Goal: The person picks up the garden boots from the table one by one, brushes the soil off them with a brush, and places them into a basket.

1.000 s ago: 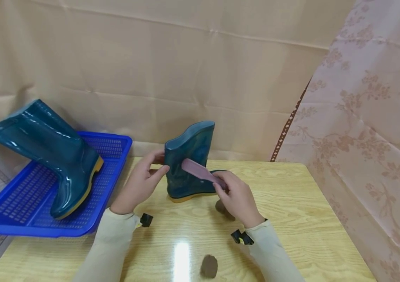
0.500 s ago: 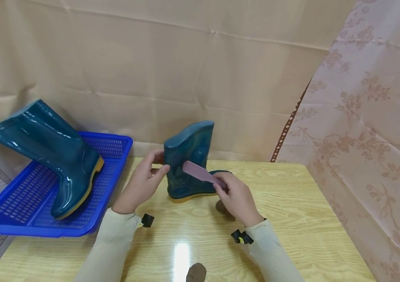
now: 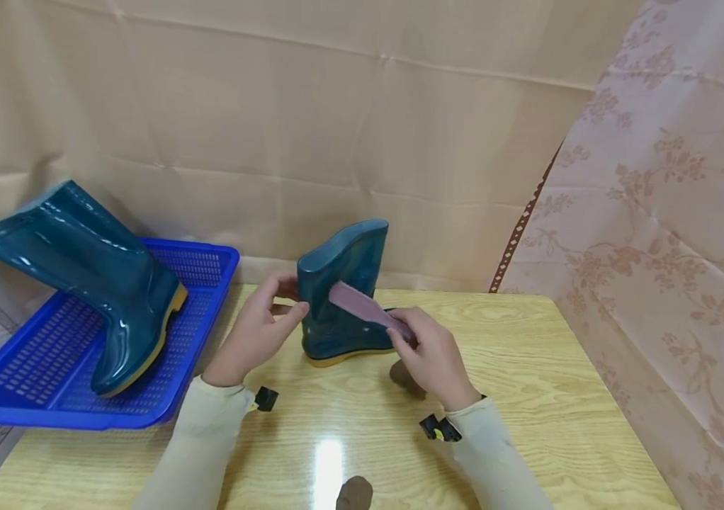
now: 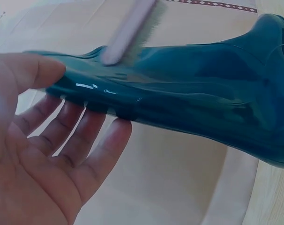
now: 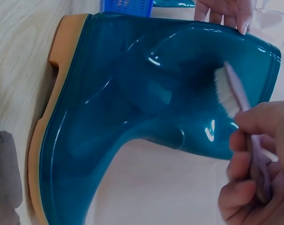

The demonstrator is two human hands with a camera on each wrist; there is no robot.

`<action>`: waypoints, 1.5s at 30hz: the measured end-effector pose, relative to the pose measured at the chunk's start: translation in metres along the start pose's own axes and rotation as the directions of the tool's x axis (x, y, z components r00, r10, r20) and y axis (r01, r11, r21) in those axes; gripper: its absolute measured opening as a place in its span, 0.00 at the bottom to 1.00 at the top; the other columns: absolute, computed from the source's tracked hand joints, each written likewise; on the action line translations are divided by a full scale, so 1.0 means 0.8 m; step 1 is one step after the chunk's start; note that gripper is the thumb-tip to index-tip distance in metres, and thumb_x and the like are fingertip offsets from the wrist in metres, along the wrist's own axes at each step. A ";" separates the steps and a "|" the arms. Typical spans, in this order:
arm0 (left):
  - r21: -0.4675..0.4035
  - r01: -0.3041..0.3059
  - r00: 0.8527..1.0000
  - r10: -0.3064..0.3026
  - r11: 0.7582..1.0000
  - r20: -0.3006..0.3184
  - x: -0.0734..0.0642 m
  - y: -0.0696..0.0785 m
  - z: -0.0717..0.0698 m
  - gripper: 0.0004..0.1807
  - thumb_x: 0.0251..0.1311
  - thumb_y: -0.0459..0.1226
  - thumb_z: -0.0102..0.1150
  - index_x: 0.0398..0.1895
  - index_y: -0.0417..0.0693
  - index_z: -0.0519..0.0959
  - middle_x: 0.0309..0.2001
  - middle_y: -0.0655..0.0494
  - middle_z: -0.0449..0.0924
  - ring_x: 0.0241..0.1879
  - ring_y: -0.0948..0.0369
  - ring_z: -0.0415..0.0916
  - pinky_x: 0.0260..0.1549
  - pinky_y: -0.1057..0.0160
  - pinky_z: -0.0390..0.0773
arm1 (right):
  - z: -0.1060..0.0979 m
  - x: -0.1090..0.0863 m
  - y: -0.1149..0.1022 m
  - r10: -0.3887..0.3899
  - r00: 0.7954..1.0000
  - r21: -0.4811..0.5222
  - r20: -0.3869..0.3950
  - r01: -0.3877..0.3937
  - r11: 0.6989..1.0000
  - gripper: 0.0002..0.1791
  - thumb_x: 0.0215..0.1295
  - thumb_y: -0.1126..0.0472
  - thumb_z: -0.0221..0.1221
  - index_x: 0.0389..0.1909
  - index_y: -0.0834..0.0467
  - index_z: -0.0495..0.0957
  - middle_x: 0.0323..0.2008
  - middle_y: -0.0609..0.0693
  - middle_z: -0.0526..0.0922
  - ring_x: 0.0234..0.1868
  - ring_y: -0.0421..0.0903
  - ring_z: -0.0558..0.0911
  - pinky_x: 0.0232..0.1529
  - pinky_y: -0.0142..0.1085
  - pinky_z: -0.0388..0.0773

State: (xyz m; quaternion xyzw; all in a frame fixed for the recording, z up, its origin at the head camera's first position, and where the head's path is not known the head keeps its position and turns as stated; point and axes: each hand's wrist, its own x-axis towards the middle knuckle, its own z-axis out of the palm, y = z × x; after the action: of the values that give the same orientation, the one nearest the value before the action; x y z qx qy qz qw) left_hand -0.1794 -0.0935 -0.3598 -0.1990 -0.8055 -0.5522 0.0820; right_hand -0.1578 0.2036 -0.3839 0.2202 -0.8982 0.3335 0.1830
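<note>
A dark teal rain boot with a yellow sole stands upright on the table. My left hand grips the back of its shaft, thumb on one side and fingers on the other, as the left wrist view shows. My right hand holds a pinkish-purple brush by the handle. In the right wrist view, the brush's pale bristles lie against the side of the shaft below the top opening. The boot's toe is partly hidden behind my right hand in the head view.
On the left, a blue plastic basket holds a second teal boot, tilted with its shaft over the rim. A brown lump lies beside my right hand. Another brown rounded thing shows at the bottom edge. A beige cloth hangs behind the table.
The brush has shifted slightly over the boot's shaft, its head a little higher than half a second ago. The brown thing at the bottom edge has moved left and down since one second ago.
</note>
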 end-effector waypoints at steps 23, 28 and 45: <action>0.063 0.040 0.999 -0.041 0.997 0.007 0.002 0.004 -0.002 0.23 0.78 0.40 0.54 0.70 0.40 0.68 0.60 0.44 0.76 0.60 0.49 0.73 0.58 0.43 0.78 | 0.006 0.005 0.025 0.205 0.971 -0.044 0.124 -0.201 0.979 0.09 0.74 0.57 0.63 0.51 0.52 0.85 0.25 0.42 0.78 0.22 0.41 0.72 0.22 0.34 0.66; 0.042 0.025 1.000 -0.026 0.999 0.010 0.001 0.000 -0.001 0.23 0.78 0.40 0.54 0.71 0.41 0.68 0.60 0.45 0.76 0.59 0.49 0.73 0.57 0.44 0.78 | 0.005 0.004 0.013 0.166 0.980 -0.022 0.111 -0.164 0.986 0.10 0.75 0.57 0.62 0.52 0.52 0.84 0.27 0.41 0.78 0.24 0.40 0.73 0.23 0.33 0.68; -0.020 0.010 1.000 -0.010 1.000 -0.021 0.003 -0.009 -0.008 0.23 0.80 0.40 0.50 0.72 0.41 0.66 0.61 0.43 0.75 0.60 0.49 0.72 0.58 0.43 0.77 | 0.035 0.010 0.003 0.082 0.987 0.033 0.141 -0.087 0.996 0.11 0.76 0.56 0.61 0.55 0.51 0.84 0.28 0.40 0.76 0.25 0.40 0.73 0.25 0.34 0.68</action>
State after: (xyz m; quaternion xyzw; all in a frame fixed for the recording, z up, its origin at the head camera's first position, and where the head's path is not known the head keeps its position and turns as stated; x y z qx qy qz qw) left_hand -0.1846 -0.1007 -0.3626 -0.1900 -0.7999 -0.5627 0.0856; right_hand -0.1704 0.1842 -0.4010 0.2081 -0.9107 0.3422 0.1012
